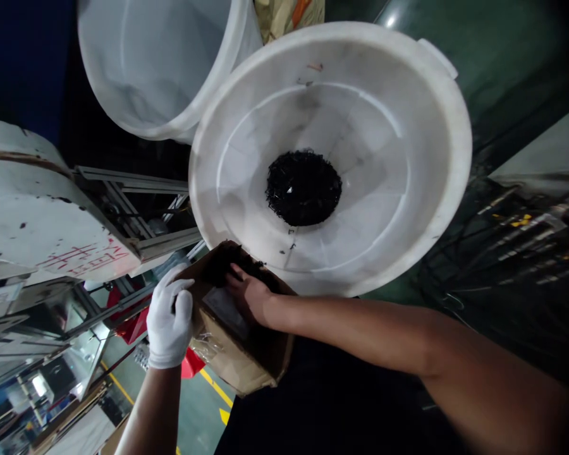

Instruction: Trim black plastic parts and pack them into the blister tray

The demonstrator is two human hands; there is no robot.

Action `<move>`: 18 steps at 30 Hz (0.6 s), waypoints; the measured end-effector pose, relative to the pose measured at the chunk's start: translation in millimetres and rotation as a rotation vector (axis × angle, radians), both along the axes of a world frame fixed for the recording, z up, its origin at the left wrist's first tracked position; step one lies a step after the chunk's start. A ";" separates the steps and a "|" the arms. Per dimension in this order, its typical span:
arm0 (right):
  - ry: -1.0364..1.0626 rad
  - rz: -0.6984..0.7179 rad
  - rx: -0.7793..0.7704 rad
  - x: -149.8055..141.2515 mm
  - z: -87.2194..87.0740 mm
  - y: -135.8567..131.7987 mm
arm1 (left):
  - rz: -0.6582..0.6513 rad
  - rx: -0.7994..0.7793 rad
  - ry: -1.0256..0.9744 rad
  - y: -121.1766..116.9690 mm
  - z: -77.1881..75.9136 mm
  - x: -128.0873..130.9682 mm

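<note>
Right forearm [351, 321] extends over cardboard box [234, 361]; bare right hand [250, 296] inside, grip not discernible. Gloved left hand [169, 321] clamped on box edge. Box at near rim of white tub [374, 148]; black pieces [303, 189] at tub bottom.

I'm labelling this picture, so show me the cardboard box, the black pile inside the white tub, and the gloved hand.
Cardboard box [234, 357]: head view, outer side wall.
Black pile [304, 188]: head view, middle of its top.
Gloved left hand [169, 322]: head view, back of the hand.
</note>
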State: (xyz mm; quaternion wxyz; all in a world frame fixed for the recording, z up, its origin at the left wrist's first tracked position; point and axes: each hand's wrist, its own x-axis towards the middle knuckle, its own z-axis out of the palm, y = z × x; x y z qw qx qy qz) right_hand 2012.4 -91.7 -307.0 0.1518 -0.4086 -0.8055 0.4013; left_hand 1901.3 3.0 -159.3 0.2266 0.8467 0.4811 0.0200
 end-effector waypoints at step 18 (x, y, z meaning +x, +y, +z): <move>0.192 -0.199 -0.427 -33.1 14.9 -24.1 | 0.038 -0.003 0.032 2.1 -2.9 8.4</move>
